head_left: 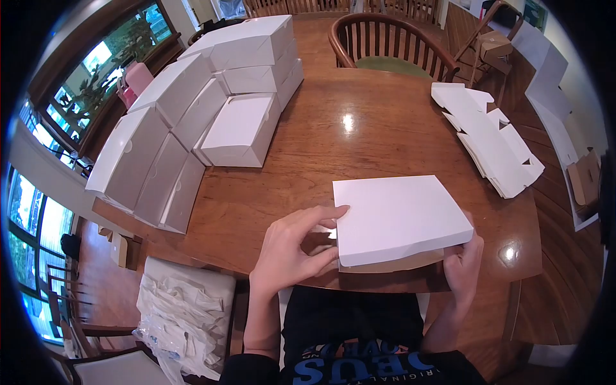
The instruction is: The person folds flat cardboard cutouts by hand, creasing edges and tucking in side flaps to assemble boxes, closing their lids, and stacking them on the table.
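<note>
A white cardboard box (401,212) is in front of me near the table's front edge, its lid panel lying over the top. Along the front, a brownish inner edge shows below the lid. My left hand (289,240) grips the box's left side, index finger on the top edge and thumb lower down by the front corner. At the right front corner, my right hand (463,260) holds the box; some of its fingers are hidden behind the side.
Stacked white boxes (160,106) stand at the table's left side. Flat unfolded white box blanks (491,141) lie on the right of the wooden table (308,135). A wooden chair (391,38) is at the far side. Plastic bags (183,314) lie on a seat at lower left.
</note>
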{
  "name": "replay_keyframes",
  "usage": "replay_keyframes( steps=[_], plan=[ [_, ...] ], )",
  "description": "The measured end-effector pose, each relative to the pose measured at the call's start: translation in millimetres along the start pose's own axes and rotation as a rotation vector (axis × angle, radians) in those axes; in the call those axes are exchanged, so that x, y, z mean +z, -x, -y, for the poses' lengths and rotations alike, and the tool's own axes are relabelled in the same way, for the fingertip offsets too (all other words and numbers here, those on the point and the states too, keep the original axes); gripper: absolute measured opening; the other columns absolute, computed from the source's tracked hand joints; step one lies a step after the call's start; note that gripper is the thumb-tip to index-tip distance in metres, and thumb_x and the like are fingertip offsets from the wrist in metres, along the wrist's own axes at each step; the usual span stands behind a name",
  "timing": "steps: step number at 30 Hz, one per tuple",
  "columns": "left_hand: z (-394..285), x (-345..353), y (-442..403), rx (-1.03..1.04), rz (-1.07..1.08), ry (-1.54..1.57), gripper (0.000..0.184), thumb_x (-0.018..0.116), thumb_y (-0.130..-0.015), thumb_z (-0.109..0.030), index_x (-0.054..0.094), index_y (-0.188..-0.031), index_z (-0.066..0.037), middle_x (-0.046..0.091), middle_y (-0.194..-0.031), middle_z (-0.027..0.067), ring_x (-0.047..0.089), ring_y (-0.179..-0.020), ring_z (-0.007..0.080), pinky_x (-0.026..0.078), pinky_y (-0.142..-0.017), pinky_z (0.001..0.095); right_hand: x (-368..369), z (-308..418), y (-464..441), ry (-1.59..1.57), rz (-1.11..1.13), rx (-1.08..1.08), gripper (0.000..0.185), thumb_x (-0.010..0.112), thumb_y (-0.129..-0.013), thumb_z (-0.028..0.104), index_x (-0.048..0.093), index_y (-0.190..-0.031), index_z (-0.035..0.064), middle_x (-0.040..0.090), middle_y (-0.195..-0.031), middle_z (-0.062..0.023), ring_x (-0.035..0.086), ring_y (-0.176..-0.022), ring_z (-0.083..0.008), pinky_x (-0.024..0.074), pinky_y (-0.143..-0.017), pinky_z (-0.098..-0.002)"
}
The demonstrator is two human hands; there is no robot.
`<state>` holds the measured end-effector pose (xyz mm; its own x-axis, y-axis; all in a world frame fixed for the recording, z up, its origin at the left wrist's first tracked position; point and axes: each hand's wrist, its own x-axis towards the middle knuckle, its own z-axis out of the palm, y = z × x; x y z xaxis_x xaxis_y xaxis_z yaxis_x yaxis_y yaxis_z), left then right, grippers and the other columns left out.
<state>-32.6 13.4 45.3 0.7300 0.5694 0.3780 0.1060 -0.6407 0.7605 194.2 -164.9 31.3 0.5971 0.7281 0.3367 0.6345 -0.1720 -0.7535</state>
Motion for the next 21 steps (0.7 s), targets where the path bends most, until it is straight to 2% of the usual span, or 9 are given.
replay_keyframes(
  steps=[2, 3, 5, 6, 8, 12, 14, 17, 21],
  plan=[
    [-1, -2, 0, -0.028, 0.039, -0.035, 0.047, 0.075, -0.071, -0.012, 0.066, -0.117, -0.005, 0.071, -0.097, 0.0090, 0.070, -0.089, 0.0186, 0.054, -0.081, 0.0312, 9, 12, -2, -0.193, -0.205, -0.114, 0.051, 0.053, -0.078, -0.002, 0.055, -0.129, -0.0014, 0.067, -0.097, -0.0191, 0.067, -0.082, -0.0242, 0.0501, -0.074, -0.0286],
    [-1, -3, 1, -0.027, 0.040, -0.036, 0.047, 0.075, -0.071, -0.012, 0.066, -0.117, -0.005, 0.071, -0.097, 0.0090, 0.070, -0.089, 0.0186, 0.054, -0.081, 0.0312, 8, 11, -1, -0.194, -0.206, -0.113, 0.051, 0.053, -0.078, -0.002, 0.055, -0.129, -0.0014, 0.067, -0.097, -0.0191, 0.067, -0.082, -0.0242, 0.0501, -0.074, -0.0286],
    [1, -3, 2, -0.035, 0.060, 0.018, 0.046, 0.075, -0.071, -0.010, 0.066, -0.116, -0.005, 0.062, -0.119, 0.0139, 0.064, -0.107, 0.0235, 0.054, -0.084, 0.0345, 7, 5, 2, -0.322, -0.188, -0.179, 0.060, 0.059, -0.078, 0.003, 0.049, -0.137, 0.0023, 0.061, -0.120, -0.0205, 0.064, -0.105, -0.0291, 0.0493, -0.088, -0.0322],
    [4, -1, 3, -0.033, 0.065, 0.019, 0.046, 0.075, -0.071, -0.010, 0.066, -0.116, -0.005, 0.062, -0.119, 0.0139, 0.064, -0.107, 0.0235, 0.054, -0.084, 0.0345, 3, -1, 1, -0.321, -0.192, -0.176, 0.060, 0.059, -0.078, 0.003, 0.049, -0.137, 0.0023, 0.061, -0.120, -0.0205, 0.064, -0.105, -0.0291, 0.0493, -0.088, -0.0322],
    [11, 4, 5, -0.001, -0.006, 0.066, 0.050, 0.076, -0.070, -0.009, 0.066, -0.119, -0.009, 0.044, -0.138, 0.0179, 0.057, -0.115, 0.0343, 0.052, -0.093, 0.0416, -8, -15, 0, -0.197, -0.045, -0.341, 0.059, 0.066, -0.077, 0.013, 0.053, -0.133, 0.0027, 0.054, -0.130, -0.0254, 0.059, -0.116, -0.0337, 0.0487, -0.092, -0.0380],
    [20, 12, 5, -0.019, -0.024, 0.271, 0.045, 0.073, -0.075, -0.011, 0.067, -0.120, -0.010, 0.031, -0.148, 0.0206, 0.045, -0.131, 0.0416, 0.049, -0.098, 0.0473, -11, -16, -3, -0.215, 0.061, -0.402, 0.057, 0.074, -0.073, 0.026, 0.060, -0.124, 0.0030, 0.052, -0.129, -0.0280, 0.059, -0.115, -0.0370, 0.0493, -0.093, -0.0411],
    [31, 14, 5, 0.147, 0.088, 0.306, 0.045, 0.070, -0.077, -0.014, 0.066, -0.121, -0.009, 0.026, -0.152, 0.0225, 0.034, -0.139, 0.0446, 0.042, -0.105, 0.0510, -10, -10, -3, -0.222, 0.069, -0.413, 0.058, 0.075, -0.073, 0.028, 0.060, -0.123, 0.0028, 0.052, -0.130, -0.0279, 0.059, -0.116, -0.0374, 0.0497, -0.092, -0.0415],
    [33, 15, 9, 0.206, 0.117, 0.360, 0.046, 0.068, -0.078, -0.015, 0.065, -0.123, -0.008, 0.020, -0.155, 0.0253, 0.029, -0.141, 0.0462, 0.036, -0.109, 0.0546, -9, -14, -3, -0.274, 0.082, -0.429, 0.060, 0.077, -0.072, 0.033, 0.062, -0.122, 0.0026, 0.052, -0.130, -0.0279, 0.059, -0.116, -0.0384, 0.0503, -0.092, -0.0422],
    [10, 15, 10, 0.122, 0.105, 0.583, 0.048, 0.069, -0.076, -0.015, 0.066, -0.124, -0.008, 0.020, -0.155, 0.0268, 0.029, -0.141, 0.0473, 0.034, -0.110, 0.0548, -8, -25, -1, -0.244, 0.050, -0.412, 0.057, 0.078, -0.074, 0.035, 0.064, -0.119, 0.0023, 0.055, -0.126, -0.0285, 0.061, -0.114, -0.0405, 0.0512, -0.091, -0.0436]
  ],
)
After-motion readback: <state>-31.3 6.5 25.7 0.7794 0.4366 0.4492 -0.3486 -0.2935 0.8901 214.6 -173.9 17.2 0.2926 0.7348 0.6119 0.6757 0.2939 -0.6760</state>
